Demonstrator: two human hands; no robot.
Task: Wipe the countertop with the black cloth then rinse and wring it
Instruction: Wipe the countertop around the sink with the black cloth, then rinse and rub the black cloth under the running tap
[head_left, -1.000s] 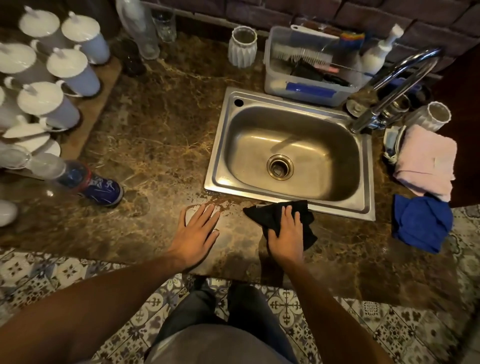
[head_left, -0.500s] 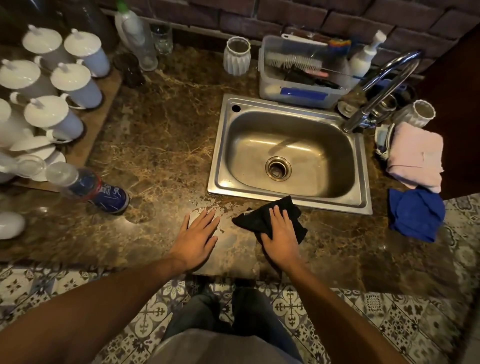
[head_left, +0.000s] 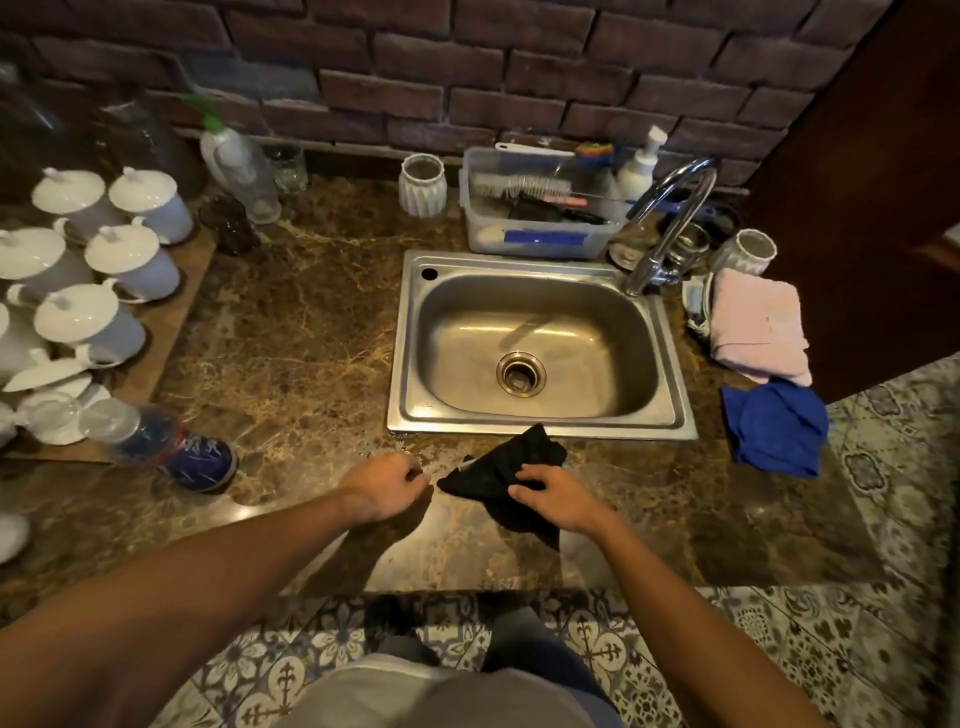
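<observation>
The black cloth lies bunched on the brown marble countertop, just in front of the steel sink. My right hand grips the cloth's near edge, fingers curled into the fabric. Just left of the cloth, my left hand hovers with its fingers curled loosely and nothing in it. The sink basin is dry-looking and the chrome tap at its back right corner runs no water.
Several white lidded cups stand on a board at the left, with a plastic bottle lying near them. A tub of brushes sits behind the sink. Pink cloth and blue cloth lie at the right.
My right hand went from pressing flat on the cloth to gripping it. My left hand lifted off the counter and curled its fingers. The view tilted up toward the brick wall.
</observation>
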